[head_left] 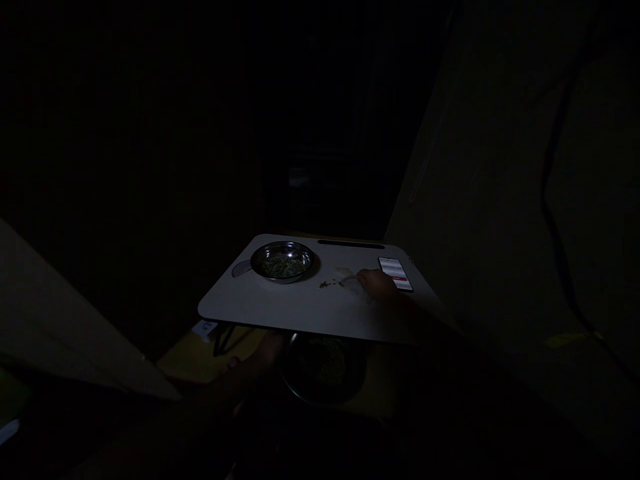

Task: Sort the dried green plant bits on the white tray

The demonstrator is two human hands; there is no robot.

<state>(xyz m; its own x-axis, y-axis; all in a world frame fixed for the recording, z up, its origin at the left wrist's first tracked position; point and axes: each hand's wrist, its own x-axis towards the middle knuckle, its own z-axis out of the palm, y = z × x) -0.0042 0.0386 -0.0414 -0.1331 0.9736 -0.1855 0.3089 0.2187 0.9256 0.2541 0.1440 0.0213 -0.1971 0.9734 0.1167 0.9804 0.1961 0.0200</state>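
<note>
The room is very dark; only my small white table (300, 310) is lit. My right hand (377, 283) rests on it, touching a pale scrap (350, 280) beside a few green bits (327, 285) and just left of a lit phone (396, 273). A steel bowl (283, 261) of greens sits at the back left. My left hand (267, 353) is dim below the table's edge, at the rim of a second bowl (323, 373).

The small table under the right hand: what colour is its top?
White, or near white; the small table shows plainly in the head view despite the dark room.
</note>
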